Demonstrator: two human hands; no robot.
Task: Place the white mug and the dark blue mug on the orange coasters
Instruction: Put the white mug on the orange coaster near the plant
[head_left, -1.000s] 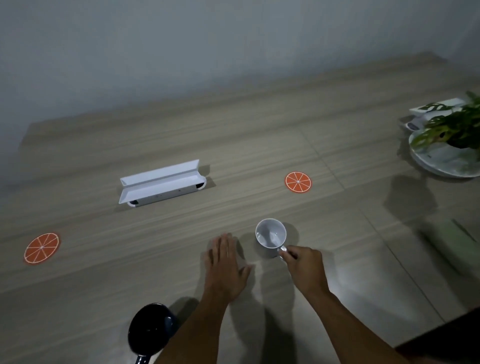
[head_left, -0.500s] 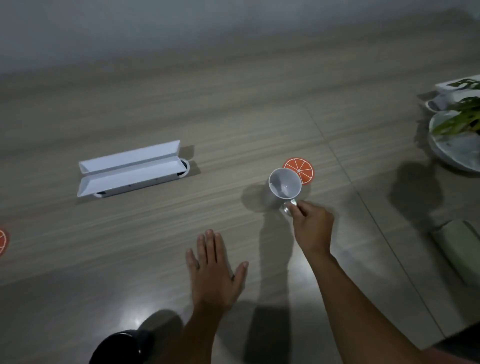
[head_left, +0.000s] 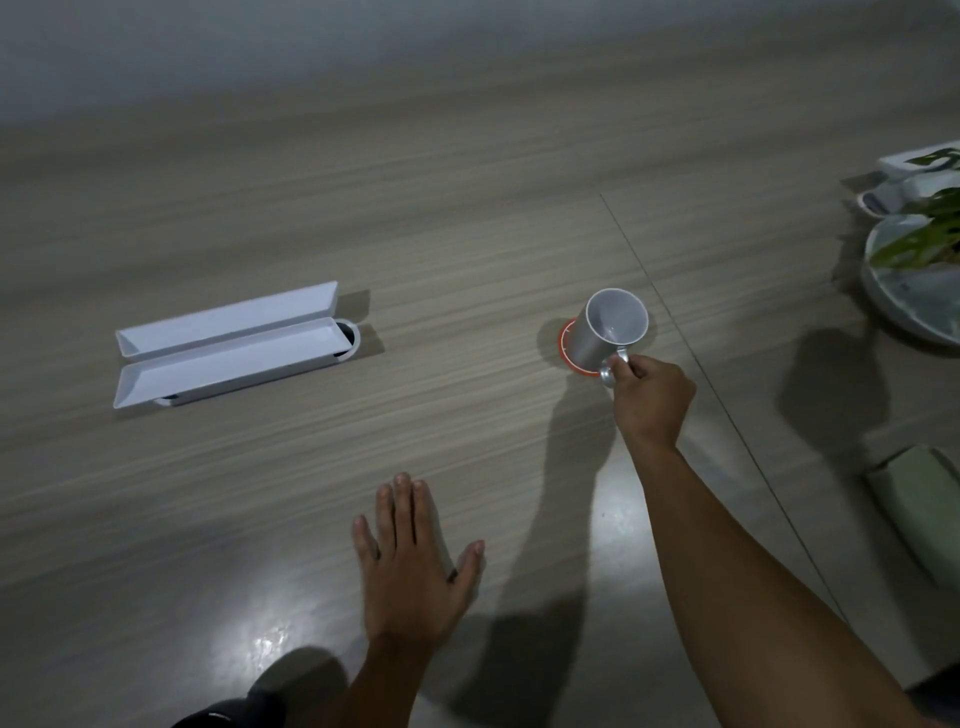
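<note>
The white mug (head_left: 608, 332) stands upright over an orange coaster (head_left: 565, 347), which shows only as a thin orange arc at the mug's left and front. My right hand (head_left: 649, 400) pinches the mug's handle. My left hand (head_left: 413, 566) lies flat on the wooden table (head_left: 467, 218), fingers spread, holding nothing. The dark blue mug (head_left: 234, 714) is only a dark sliver at the bottom edge, left of my left forearm. The second orange coaster is out of view.
An open white case (head_left: 228, 345) lies at the left-centre. At the right edge sit a pale plate (head_left: 904, 306) with a green plant (head_left: 930, 234), white boxes (head_left: 904, 182) behind it, and a pale green block (head_left: 924, 504).
My right hand has carried the white mug away from me and to the right, onto the orange coaster. My left hand stayed flat on the table. The view shifted, dropping the left coaster out.
</note>
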